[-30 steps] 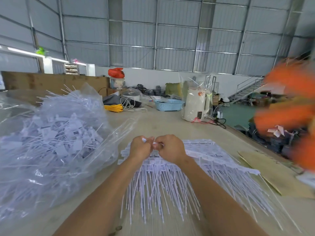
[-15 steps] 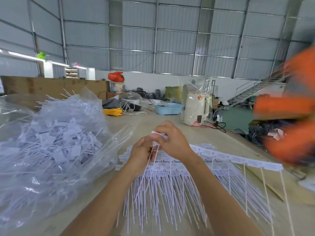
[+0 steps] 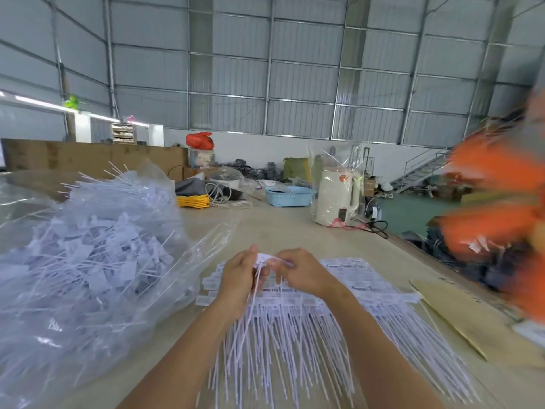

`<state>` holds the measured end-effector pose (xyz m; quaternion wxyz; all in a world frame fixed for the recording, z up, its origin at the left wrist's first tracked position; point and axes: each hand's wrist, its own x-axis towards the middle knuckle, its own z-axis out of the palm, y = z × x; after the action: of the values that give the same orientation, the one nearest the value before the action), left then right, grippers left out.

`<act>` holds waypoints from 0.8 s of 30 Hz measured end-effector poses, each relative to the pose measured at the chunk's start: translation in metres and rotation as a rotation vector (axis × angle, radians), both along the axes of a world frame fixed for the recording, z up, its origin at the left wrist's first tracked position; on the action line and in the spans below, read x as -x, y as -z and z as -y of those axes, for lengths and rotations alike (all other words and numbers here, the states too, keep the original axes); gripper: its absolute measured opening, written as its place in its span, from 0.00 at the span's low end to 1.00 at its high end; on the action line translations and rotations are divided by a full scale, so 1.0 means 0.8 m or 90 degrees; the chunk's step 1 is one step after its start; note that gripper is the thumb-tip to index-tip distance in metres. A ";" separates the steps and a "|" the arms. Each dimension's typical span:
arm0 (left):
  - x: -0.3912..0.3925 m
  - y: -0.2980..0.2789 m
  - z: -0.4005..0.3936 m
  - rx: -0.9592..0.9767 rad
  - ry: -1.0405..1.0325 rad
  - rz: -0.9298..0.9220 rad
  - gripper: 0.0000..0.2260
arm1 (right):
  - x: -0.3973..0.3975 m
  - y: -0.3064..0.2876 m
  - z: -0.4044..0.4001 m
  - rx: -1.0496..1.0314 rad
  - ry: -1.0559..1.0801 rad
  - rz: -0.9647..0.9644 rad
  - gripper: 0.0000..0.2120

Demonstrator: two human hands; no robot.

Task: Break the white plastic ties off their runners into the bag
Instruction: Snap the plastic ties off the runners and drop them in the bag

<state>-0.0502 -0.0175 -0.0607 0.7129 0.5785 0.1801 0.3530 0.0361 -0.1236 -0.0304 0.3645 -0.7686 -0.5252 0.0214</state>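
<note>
Warehouse bench: mid-frame, our left hand and right hand each hold a pinching grip on white plastic ties; snap cleanly, toward the clear bag at left.

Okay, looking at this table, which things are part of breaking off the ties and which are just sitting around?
Part of the job:
left hand and right hand, both pinching a strip of white ties
pile of ties on runners
clear bag of loose ties

Just lying about:
blue basket
white kettle
yellow cord
cardboard sheet
</note>
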 end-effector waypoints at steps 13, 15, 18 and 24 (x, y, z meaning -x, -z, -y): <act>0.000 0.019 -0.004 -0.205 -0.075 -0.131 0.14 | 0.010 0.028 -0.014 -0.024 -0.001 -0.017 0.09; -0.002 0.017 -0.008 -0.229 -0.098 -0.153 0.15 | 0.012 0.029 -0.017 -0.024 0.026 0.014 0.08; -0.003 0.014 -0.014 -0.226 -0.120 -0.167 0.16 | 0.018 0.032 -0.021 -0.019 0.087 0.101 0.06; -0.004 0.006 -0.015 -0.195 -0.145 -0.181 0.15 | 0.029 0.023 -0.021 -0.002 0.155 0.316 0.08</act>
<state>-0.0470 -0.0053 -0.0656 0.5400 0.6998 0.2867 0.3693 0.0128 -0.1071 -0.0490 0.2258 -0.8070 -0.5025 -0.2127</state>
